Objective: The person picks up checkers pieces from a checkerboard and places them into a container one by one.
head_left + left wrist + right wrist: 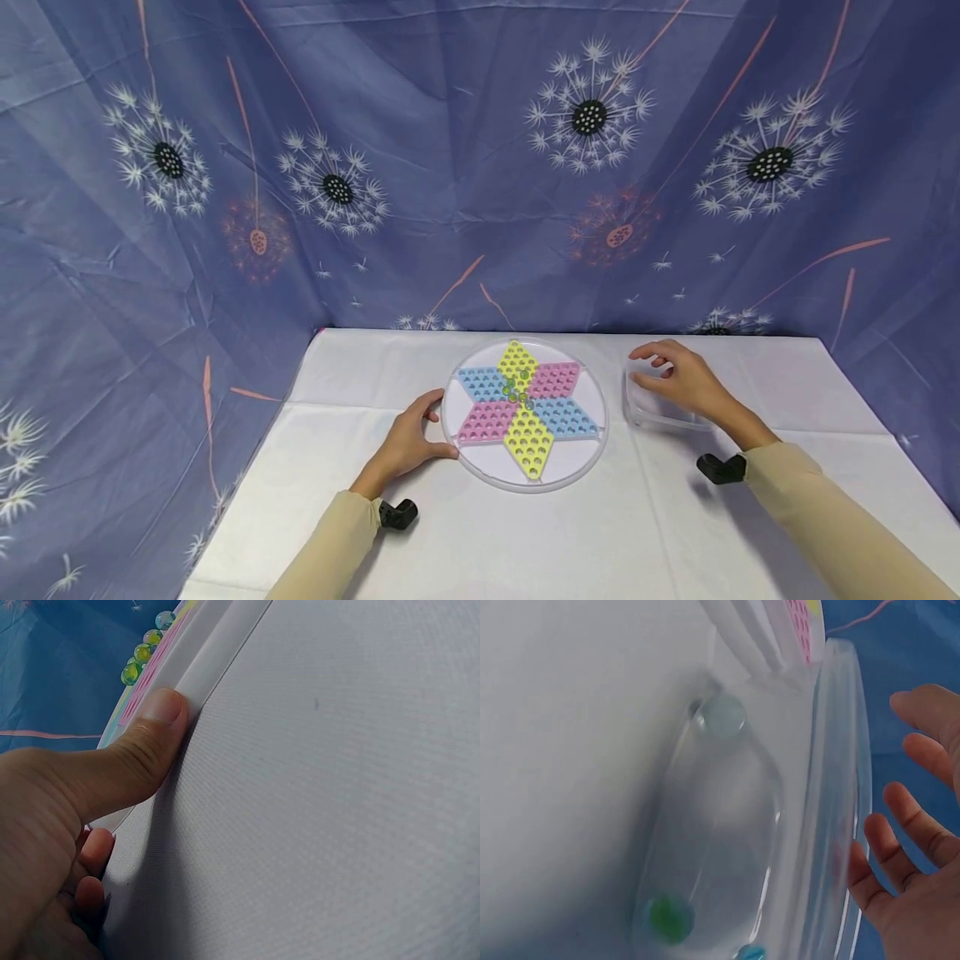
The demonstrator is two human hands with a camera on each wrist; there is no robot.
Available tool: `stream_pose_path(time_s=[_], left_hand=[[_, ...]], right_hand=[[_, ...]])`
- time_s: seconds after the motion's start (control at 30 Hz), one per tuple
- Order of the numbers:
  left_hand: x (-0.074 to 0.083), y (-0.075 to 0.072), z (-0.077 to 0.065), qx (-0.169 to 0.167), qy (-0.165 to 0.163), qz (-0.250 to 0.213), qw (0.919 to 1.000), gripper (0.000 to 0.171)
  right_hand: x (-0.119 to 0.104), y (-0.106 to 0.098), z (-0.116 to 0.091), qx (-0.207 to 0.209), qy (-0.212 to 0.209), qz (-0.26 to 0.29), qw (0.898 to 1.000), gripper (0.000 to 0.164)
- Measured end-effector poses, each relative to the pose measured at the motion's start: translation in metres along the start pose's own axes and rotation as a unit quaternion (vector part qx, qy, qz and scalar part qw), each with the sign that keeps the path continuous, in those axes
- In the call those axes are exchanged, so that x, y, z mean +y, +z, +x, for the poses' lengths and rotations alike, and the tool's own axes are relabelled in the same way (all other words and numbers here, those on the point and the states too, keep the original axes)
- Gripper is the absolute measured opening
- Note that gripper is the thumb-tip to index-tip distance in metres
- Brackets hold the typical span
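Note:
A round white Chinese checkers board (480, 467) lies on the table, its star of yellow, pink and blue points full of small holes. Several glass marbles (513, 397) sit around its middle and upper yellow point. My left hand (408, 437) rests at the board's left edge, thumb and fingers spread along the rim; the thumb (150, 742) touches the rim in the left wrist view. My right hand (678, 379) hovers over a clear plastic box (667, 422), fingers loosely bent and holding nothing. Inside the box, the right wrist view shows a green marble (669, 919), a pale marble (721, 715) and a blue marble (750, 952).
A white cloth (585, 542) covers the table. Behind it and to the left hangs a blue curtain (450, 167) with dandelion prints. The box stands to the right of the board, with a narrow gap between them.

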State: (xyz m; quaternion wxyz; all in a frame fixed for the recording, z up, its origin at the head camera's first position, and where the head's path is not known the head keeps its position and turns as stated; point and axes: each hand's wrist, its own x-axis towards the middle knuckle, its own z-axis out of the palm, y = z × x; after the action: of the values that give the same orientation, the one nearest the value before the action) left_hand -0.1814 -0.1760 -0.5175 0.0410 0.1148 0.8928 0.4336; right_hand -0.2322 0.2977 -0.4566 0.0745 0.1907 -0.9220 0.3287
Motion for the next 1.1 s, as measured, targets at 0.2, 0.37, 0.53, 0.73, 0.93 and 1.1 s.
stream_pose_path(time_s=[0.2,0.37,0.53,0.73,0.93,1.1], left_hand=[[0.000,0.000,0.000,0.001,-0.004,-0.006,1.0000,0.109],[0.000,-0.001,0.000,-0.001,0.001,-0.004,1.0000,0.109],[0.000,-0.001,0.001,0.001,0.006,-0.007,1.0000,0.108],[0.001,-0.001,0.001,0.003,0.006,-0.010,0.9999,0.108],[0.001,-0.002,0.001,0.000,0.001,-0.013,0.9999,0.109],[0.001,-0.002,0.000,0.000,0.002,-0.014,0.9999,0.109]], right_hand=[[-0.012,0.006,0.010,-0.001,-0.008,0.010,1.000,0.027],[-0.024,0.014,0.019,-0.010,-0.018,0.028,0.999,0.028],[-0.039,0.024,0.027,-0.028,-0.025,0.052,0.998,0.029],[-0.055,0.040,0.039,-0.042,-0.046,0.072,0.995,0.030],[-0.069,0.054,0.047,-0.042,-0.072,0.085,0.993,0.032],[-0.079,0.063,0.053,-0.044,-0.088,0.093,0.991,0.033]])
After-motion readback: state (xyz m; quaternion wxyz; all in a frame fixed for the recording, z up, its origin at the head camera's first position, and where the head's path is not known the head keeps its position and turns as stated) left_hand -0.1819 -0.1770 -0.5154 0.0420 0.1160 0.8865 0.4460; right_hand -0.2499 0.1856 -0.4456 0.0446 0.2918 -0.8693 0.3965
